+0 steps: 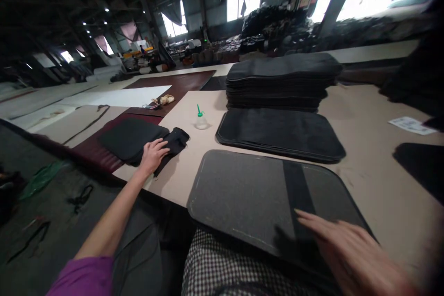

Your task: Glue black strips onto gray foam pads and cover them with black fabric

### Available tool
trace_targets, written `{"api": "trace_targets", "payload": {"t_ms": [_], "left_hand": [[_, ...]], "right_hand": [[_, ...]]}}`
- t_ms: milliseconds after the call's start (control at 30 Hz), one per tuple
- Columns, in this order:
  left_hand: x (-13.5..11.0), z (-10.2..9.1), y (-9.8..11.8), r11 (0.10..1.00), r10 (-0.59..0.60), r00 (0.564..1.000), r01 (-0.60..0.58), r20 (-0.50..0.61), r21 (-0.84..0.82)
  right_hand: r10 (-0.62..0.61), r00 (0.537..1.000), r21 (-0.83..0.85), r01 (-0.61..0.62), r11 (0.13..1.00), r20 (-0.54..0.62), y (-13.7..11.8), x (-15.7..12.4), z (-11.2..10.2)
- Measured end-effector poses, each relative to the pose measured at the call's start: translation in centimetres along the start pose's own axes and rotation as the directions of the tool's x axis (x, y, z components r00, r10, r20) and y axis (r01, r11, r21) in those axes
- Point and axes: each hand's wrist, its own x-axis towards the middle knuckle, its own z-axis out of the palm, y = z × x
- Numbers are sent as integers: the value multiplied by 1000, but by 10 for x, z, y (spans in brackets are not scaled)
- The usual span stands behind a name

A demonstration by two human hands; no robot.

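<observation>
In the head view my left hand [155,153] lies over a small pile of black fabric strips [177,141], its fingers stretched out and touching the pile. Right beside it is a stack of dark rectangular pieces [130,136]. My right hand [343,240], slightly blurred, has its fingers extended near a black strip [300,187]. That strip lies across a grey panel [239,192] with rounded corners, black edges and pale stitching or chalk lines. The panel is in front of me at the table's near edge. Whether the right fingertips touch it I cannot tell.
Behind the panel are a low stack of black panels [277,132] and a taller one [277,78]. A clear bottle with a green spout [200,120] stands on the beige tabletop [374,157]. A printed paper [412,125] and another dark piece [421,166] lie at right.
</observation>
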Motion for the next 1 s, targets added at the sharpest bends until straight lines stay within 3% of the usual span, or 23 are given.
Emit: {"api": "trace_targets", "payload": {"t_ms": [67, 200, 400, 667, 1000], "left_hand": [[8, -8, 1, 997, -51, 996, 46, -77, -61], [27, -21, 5, 967, -147, 983, 120, -110, -224], [52, -12, 13, 877, -312, 942, 236, -123, -418], [76, -21, 8, 766, -446, 843, 185, -302, -616], [81, -21, -19, 692, -563, 774, 250, -290, -677]], "right_hand": [[-81, 997, 40, 80, 996, 5, -12, 19, -3], [-85, 996, 142, 81, 987, 18, -39, 54, -4], [-129, 986, 267, 96, 959, 106, -68, 78, 1], [-95, 975, 248, 43, 968, 203, -68, 85, 3], [-127, 956, 226, 67, 972, 265, -84, 111, 14]]}}
